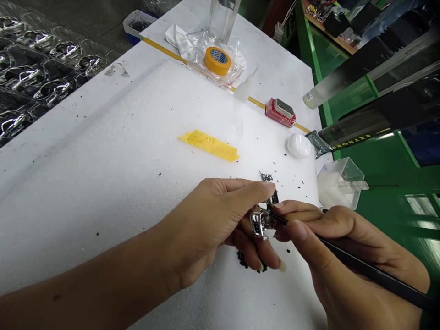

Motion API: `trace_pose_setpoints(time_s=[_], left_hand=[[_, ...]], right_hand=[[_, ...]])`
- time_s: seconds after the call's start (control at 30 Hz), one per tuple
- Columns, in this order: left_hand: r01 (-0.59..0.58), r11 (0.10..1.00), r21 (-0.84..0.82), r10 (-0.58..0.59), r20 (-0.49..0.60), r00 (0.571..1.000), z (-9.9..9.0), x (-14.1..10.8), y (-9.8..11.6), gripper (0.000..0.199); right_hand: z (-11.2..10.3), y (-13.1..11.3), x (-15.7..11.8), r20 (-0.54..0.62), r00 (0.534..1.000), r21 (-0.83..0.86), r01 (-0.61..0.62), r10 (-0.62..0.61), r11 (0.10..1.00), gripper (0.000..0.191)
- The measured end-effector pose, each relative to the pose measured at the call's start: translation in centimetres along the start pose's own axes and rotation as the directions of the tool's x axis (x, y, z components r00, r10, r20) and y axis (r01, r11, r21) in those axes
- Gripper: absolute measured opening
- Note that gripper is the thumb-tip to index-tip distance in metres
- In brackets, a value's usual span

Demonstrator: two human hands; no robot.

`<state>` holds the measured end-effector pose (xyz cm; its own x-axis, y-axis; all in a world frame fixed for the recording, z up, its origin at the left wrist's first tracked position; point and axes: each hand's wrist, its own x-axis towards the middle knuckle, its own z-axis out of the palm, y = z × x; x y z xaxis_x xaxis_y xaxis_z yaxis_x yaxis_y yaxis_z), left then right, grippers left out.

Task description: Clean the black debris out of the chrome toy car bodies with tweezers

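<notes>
My left hand point(223, 211) pinches a small chrome-coloured metal part point(257, 222) between thumb and fingers. The part has an open, frame-like shape with dark areas; its exact kind is unclear. In my right hand point(347, 247) is a slim black pen-like tool point(364, 268). Its thin tip reaches the metal part, and my right fingers are close around it. Under my left fingers lies a cluster of tiny black pieces point(242, 259), partly hidden. A second little pile of dark bits point(266, 176) sits just beyond my left thumb.
White foam sheet point(103, 197) covers the table, with a yellow tape strip point(209, 145) on it. Behind are an orange tape roll point(217, 61), a red box point(280, 112) and a white rounded object point(298, 145). A clear container point(347, 176) stands right; wrapped shiny parts point(44, 68) lie left.
</notes>
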<state>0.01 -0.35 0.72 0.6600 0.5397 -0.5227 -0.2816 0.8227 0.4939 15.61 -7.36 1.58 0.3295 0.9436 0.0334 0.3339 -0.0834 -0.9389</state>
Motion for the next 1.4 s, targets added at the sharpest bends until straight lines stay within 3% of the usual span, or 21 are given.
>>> trace_pose_setpoints(time_s=[1.1,1.27,1.4], left_hand=[[0.005,1.0,-0.021,-0.005,0.02,1.0,-0.1,0.1,0.0,0.033],[-0.003,1.0,-0.027,0.003,0.032,0.999,-0.1,0.1,0.0,0.034],[-0.006,0.999,-0.043,0.008,0.037,0.999,-0.2,0.1,-0.1,0.033]], right_hand=[[-0.4,0.4,0.0,0.099,0.992,0.067,0.07,-0.076,0.995,0.012],[-0.7,0.5,0.0,0.041,0.998,-0.014,0.046,-0.046,0.999,0.016],[-1.4,0.9,0.6,0.077,0.997,-0.094,0.025,-0.018,0.995,0.026]])
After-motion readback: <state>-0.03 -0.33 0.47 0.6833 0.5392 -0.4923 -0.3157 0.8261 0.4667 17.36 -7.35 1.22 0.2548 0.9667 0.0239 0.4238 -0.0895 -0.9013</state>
